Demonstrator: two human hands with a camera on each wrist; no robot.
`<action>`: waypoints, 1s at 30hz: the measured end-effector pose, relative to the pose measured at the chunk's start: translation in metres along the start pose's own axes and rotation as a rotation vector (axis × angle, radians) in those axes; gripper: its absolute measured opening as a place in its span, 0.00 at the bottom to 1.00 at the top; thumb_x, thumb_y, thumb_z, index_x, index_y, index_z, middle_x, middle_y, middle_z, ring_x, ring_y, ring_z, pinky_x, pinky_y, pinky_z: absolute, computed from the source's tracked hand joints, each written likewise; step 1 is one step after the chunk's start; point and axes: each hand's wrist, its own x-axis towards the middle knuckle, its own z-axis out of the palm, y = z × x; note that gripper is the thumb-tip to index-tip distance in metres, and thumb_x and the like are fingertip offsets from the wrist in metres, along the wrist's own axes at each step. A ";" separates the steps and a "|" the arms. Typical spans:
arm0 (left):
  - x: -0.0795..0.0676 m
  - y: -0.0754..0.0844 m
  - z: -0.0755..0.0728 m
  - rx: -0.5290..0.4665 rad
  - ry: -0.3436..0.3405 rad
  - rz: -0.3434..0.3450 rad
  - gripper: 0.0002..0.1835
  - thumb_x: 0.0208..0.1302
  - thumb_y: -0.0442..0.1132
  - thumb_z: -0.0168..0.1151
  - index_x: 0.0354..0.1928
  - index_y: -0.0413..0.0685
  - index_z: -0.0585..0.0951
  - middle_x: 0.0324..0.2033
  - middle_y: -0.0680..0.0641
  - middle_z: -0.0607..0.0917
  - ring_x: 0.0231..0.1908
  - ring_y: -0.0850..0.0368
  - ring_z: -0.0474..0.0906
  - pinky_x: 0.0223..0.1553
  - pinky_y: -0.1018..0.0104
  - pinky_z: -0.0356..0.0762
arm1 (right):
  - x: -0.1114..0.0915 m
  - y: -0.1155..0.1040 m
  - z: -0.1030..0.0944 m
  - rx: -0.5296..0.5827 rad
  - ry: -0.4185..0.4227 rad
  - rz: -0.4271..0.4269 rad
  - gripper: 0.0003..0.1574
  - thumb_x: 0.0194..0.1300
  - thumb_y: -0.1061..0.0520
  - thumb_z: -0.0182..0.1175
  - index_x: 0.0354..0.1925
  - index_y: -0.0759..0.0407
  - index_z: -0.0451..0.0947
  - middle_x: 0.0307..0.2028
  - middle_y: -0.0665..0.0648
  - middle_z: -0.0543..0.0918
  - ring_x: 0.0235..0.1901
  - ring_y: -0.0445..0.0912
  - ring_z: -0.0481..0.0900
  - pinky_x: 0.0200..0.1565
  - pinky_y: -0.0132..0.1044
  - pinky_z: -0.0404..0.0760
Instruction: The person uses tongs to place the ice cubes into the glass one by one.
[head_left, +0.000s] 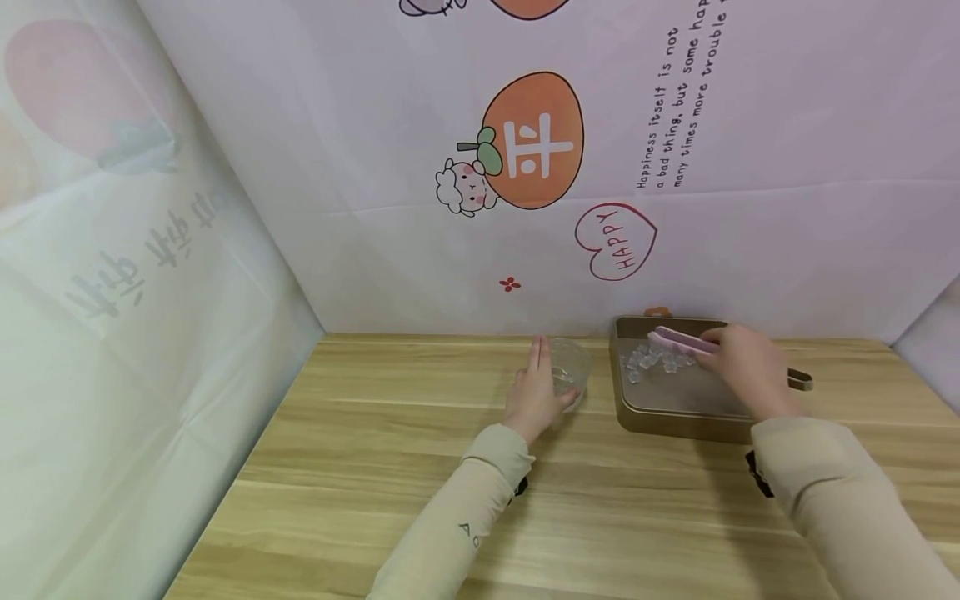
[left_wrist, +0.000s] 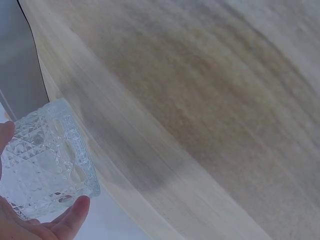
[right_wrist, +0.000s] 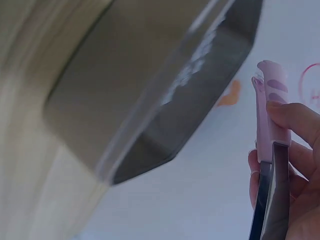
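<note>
A clear patterned glass [head_left: 572,364] stands near the table's back edge, and my left hand [head_left: 532,398] holds it round the side. In the left wrist view, the raised pattern of the glass [left_wrist: 47,160] shows between thumb and fingers. My right hand [head_left: 750,372] grips metal tongs with pink paw-shaped tips [head_left: 682,341] above a gold-brown rectangular pan [head_left: 690,427]. Clear cubes that look like ice [head_left: 647,360] lie together in the pan's left part. In the right wrist view, the tongs [right_wrist: 274,127] are squeezed nearly together; a small clear piece shows at their tips.
The pan sits right of the glass, close to the back wall. A white printed cloth [head_left: 405,250] hangs behind the wooden table [head_left: 360,467], and another white sheet [head_left: 150,333] hangs on the left.
</note>
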 end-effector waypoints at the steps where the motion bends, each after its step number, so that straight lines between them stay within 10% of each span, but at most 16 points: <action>1: 0.000 0.000 0.000 0.003 0.000 -0.001 0.53 0.59 0.59 0.63 0.76 0.46 0.45 0.76 0.50 0.47 0.53 0.46 0.77 0.47 0.61 0.81 | 0.001 -0.005 -0.001 0.003 0.009 -0.012 0.19 0.59 0.55 0.62 0.44 0.69 0.81 0.36 0.72 0.84 0.27 0.57 0.77 0.19 0.40 0.69; 30: 0.001 0.008 0.008 0.014 0.024 -0.015 0.53 0.58 0.63 0.61 0.76 0.48 0.45 0.76 0.52 0.47 0.55 0.47 0.77 0.47 0.61 0.82 | -0.002 -0.084 0.023 0.032 -0.025 -0.173 0.18 0.56 0.60 0.67 0.45 0.66 0.83 0.37 0.64 0.83 0.32 0.57 0.82 0.27 0.49 0.79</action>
